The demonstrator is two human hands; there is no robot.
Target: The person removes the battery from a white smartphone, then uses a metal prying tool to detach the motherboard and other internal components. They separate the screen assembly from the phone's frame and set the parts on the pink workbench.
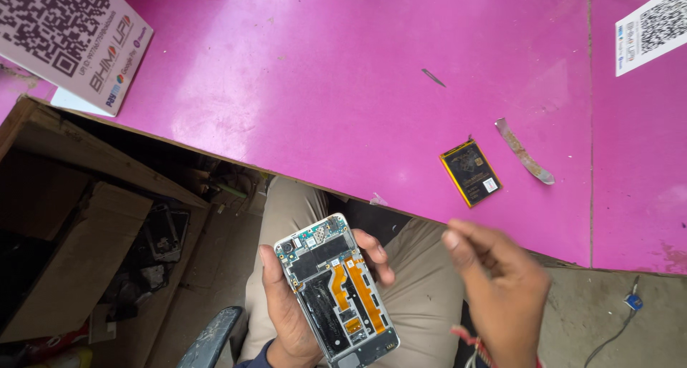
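Clasping opened phone (338, 293), left hand (290, 318); right hand (501, 286) half-curled, empty.

Glossy pink laminate tabletop (343, 74); opened phone (338, 291) showed bare metal, orange flex; at two o'clock, worn metal blade (524, 152).

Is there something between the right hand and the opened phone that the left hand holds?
Nothing visible stands between them. The right hand is raised beside the opened phone, apart from it, with only open space over the lap in the gap. The left hand grips the phone from behind and along its edges, so the exposed inside faces up.
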